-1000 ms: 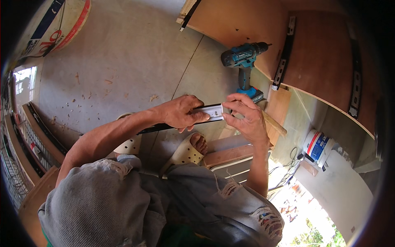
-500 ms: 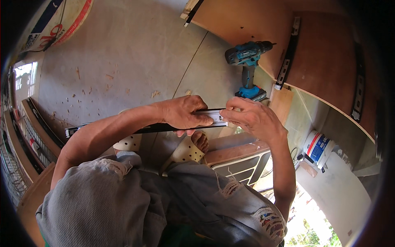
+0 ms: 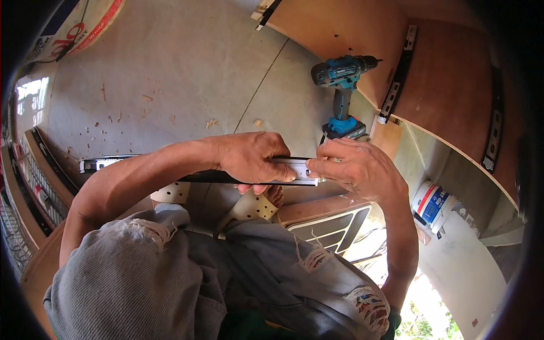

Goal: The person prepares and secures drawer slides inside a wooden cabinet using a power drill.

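Observation:
My left hand (image 3: 253,157) is closed round a black-and-silver drawer slide (image 3: 302,171), thumb on top and fingertips showing underneath. The slide lies crosswise above my knees, its far left end passing beyond my left forearm. At its right end, my right hand (image 3: 362,170) is bent with thumb and fingers pinched together. Those fingertips meet the silver rail beside a small dark hole. Whatever they pinch is too small or hidden to make out.
A blue-and-black cordless drill (image 3: 341,96) stands on the grey floor (image 3: 187,68) beyond my right hand. Wooden cabinet panels (image 3: 447,85) with mounted slides rise at the right. A white paint bucket (image 3: 435,207) is lower right; wood chips litter the floor. More slide-fitted boards (image 3: 48,164) lie left.
Both hands and the drawer slide sit slightly lower in view, and the slide is closer to level. The right hand has shifted a little right, its fingers still pinched at the rail's end.

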A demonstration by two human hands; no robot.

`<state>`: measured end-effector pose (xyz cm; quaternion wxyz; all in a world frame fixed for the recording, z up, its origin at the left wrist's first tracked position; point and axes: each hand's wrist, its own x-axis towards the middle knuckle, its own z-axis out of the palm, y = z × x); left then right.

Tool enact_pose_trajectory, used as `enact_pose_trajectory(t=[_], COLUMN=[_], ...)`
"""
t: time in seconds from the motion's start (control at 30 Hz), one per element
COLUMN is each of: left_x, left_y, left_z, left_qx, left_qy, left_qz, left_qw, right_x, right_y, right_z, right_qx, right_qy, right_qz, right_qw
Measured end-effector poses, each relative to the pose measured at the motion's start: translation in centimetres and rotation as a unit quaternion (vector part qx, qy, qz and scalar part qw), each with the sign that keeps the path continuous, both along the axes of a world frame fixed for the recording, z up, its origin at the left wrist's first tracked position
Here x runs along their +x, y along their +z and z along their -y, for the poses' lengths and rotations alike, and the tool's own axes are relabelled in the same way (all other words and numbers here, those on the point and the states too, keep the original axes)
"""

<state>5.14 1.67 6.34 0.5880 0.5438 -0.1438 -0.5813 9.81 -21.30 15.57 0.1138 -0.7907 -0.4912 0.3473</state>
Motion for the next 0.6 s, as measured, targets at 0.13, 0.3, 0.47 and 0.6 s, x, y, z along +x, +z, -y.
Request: enact_pose_trajectory(t=[0.13,0.3,0.47,0.6], left_x=[-0.18,-0.19,-0.04,0.03], left_y=[0.05,-0.05,0.11,0.47], left_z=[0.07,0.09,0.07,0.01], left_qx=[0.001,-0.008,-0.005,0.012], left_qy=[-0.007,-0.010,-0.019,-0.016], left_qz=[0.008,0.011,0.007,0.009], left_qw=[1.000,1.000,1.000,1.000], right_x=[-0.11,-0.25,-0.53,-0.66], right_y=[0.09,0.06,-0.49,-0.33], right_z=[-0.18,-0.20,0.24,0.20], right_qx=[-0.017,-0.024,0.029,0.031], right_qy=[-0.013,-0.020,-0.024,-0.029], right_qz=[-0.025,-0.033,-0.001,-0.005], right_qw=[0.999,0.999,0.999,0.999])
